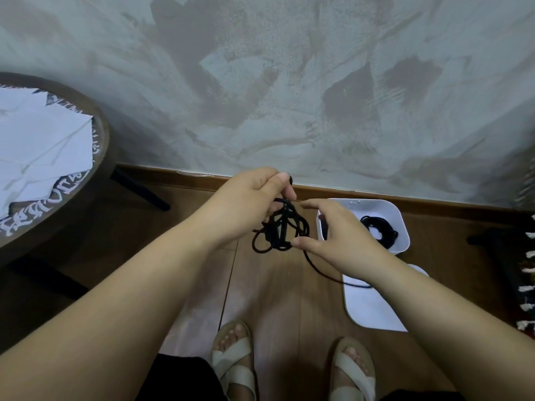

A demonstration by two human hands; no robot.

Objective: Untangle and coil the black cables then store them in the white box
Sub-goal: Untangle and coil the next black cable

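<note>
Floorboards point(275, 285); left hand point(254, 198) grips black cable point(285, 227).

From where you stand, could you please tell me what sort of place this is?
Probably a room at home: wood plank floor, textured plaster wall, round wooden table.

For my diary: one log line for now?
left hand, right hand: hold tangled black cable | white box: one coiled cable inside | lid: on floor

Dim, soft indoor light; faint shadows; wide-angle edge bending; slightly soft focus.
</note>
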